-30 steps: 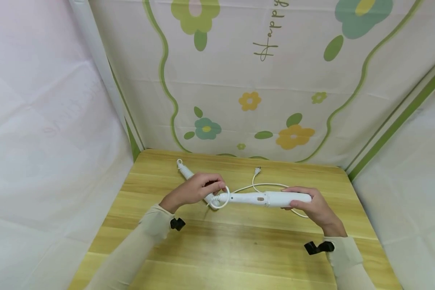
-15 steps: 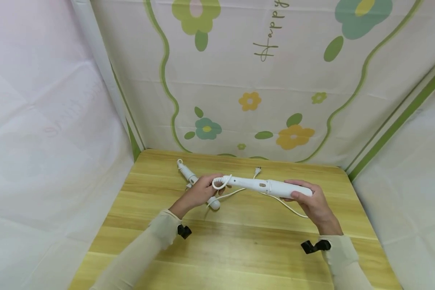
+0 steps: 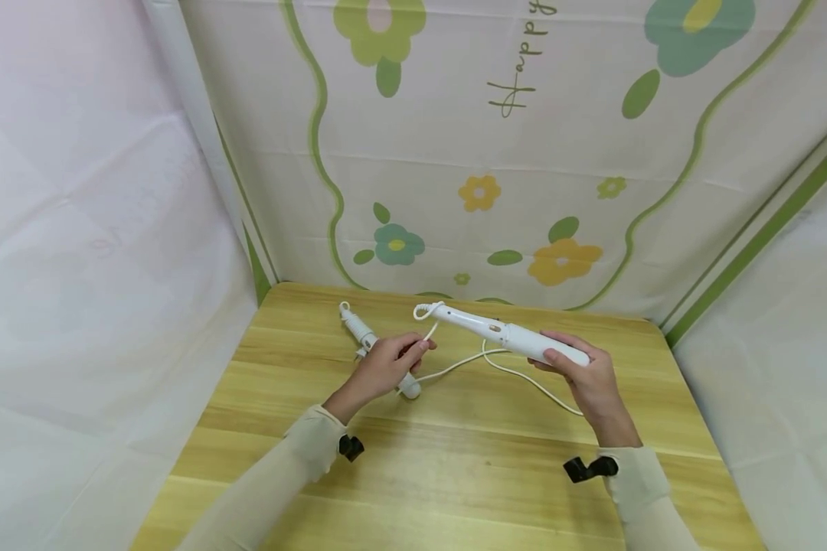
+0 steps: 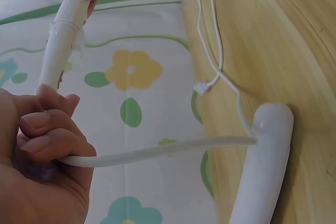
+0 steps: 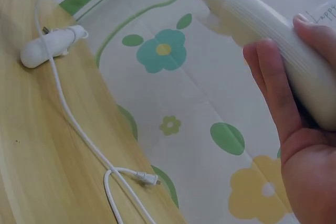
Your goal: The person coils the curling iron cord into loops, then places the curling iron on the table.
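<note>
My right hand point(image 3: 593, 383) grips a white corded hair iron point(image 3: 524, 340) by its thick ribbed end, holding it raised and tilted with the cord end up to the left. From that upper end the cord point(image 3: 430, 330) makes a small loop and runs down to my left hand point(image 3: 386, 366), which pinches it between curled fingers. In the left wrist view the cord point(image 4: 157, 153) leaves the fist and crosses a second white hair iron point(image 4: 262, 177). That second iron lies on the table under my left hand, which hides its middle.
On the wood-grain table point(image 3: 441, 474) the rest of the cord trails to the right, crossing itself near its plug point(image 5: 148, 178). Flower-printed cloth point(image 3: 413, 153) hangs behind the table, and pale cloth walls stand at both sides.
The held iron has risen off the table area, its cord end swinging up. My left hand has moved from the cord loop down along the cord.
</note>
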### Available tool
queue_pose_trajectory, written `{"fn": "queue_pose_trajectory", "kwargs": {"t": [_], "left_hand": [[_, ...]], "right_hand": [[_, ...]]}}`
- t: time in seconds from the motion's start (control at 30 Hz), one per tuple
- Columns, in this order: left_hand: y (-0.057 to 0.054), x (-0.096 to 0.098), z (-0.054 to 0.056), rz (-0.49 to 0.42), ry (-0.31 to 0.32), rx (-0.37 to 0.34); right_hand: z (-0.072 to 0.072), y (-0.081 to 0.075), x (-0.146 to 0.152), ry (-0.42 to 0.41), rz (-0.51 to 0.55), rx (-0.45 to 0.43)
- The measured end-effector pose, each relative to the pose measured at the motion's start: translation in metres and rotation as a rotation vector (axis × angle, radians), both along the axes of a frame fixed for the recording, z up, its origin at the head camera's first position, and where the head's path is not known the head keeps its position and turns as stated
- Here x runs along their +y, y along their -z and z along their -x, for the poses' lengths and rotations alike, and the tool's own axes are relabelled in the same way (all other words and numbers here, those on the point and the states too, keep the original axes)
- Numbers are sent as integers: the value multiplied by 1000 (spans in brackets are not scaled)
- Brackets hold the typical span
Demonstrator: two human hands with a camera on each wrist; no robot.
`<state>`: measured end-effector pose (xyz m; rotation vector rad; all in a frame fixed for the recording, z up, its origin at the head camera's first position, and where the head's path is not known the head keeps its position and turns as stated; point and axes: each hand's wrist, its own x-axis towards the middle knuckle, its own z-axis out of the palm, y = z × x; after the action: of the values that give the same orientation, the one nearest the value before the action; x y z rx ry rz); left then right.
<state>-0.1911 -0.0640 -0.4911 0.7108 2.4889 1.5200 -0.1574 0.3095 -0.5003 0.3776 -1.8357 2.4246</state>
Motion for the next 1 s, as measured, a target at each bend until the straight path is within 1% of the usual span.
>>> {"fn": "queue_pose_trajectory", "kwargs": {"t": [0.07,0.2,0.37,0.47,0.53,0.63,0.73,0.8,0.9,1.0], "left_hand": [[0,-2,-1,14,-6,4],[-2,-5,-2,40,-17,34],[-1,-7,-2,39,-8,41],[-2,-10,-2,32,-5,39],[-4,-12,-1,31,-2,56],[-13,-17,3,44,23,104],[-22,-21,9,92,47,183],[-28,-23,13,131,59,232],[-35,-25,19,177,63,292],[-40,-26,23,197,50,333]], "right_hand": [[0,1,0,22,-20,-16],[2,3,-1,87,-70,-52],[3,4,-1,194,-103,-95],[4,4,1,227,-139,-113],[3,5,4,223,-195,-124],[1,7,7,188,-335,-124],[-3,9,9,131,-482,-111],[-5,10,10,92,-557,-100],[-9,10,11,43,-624,-84],[-13,9,12,-19,-637,-68]]}}
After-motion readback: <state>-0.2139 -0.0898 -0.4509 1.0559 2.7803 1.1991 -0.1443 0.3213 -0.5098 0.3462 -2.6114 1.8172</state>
